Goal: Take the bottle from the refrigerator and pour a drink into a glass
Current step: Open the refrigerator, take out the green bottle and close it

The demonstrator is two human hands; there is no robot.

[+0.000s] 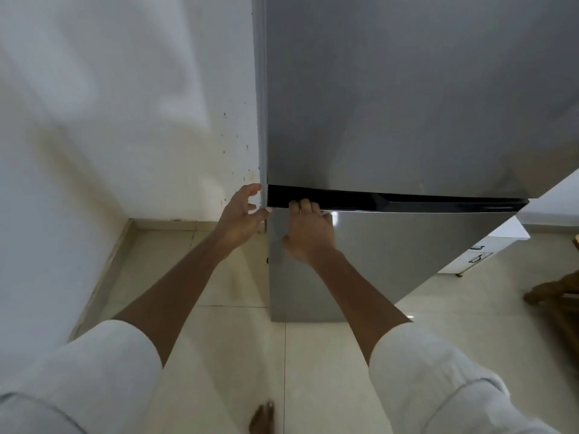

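We see a closed two-door steel refrigerator (407, 104) filling the upper right of the frame, with a black recessed handle slot (391, 200) between its upper door and its lower door (376, 255). The bottle and the glass are not in view; we judge the bottle to be behind a door. The doors look rigid, smooth and slippery, and we expect a magnetic seal to resist at first, so the slot is the place to take hold, near the free edge at centre frame. The right hand (308, 233) lies on the lower door's top edge, its fingers (302, 205) curled over into the slot, the thumb spread on the door face. The left hand (239, 214) is at the refrigerator's left corner, fingers loosely parted, the tips touching the edge and grasping nothing. Below are a tiled floor (238, 339) and a bare foot (262, 418).
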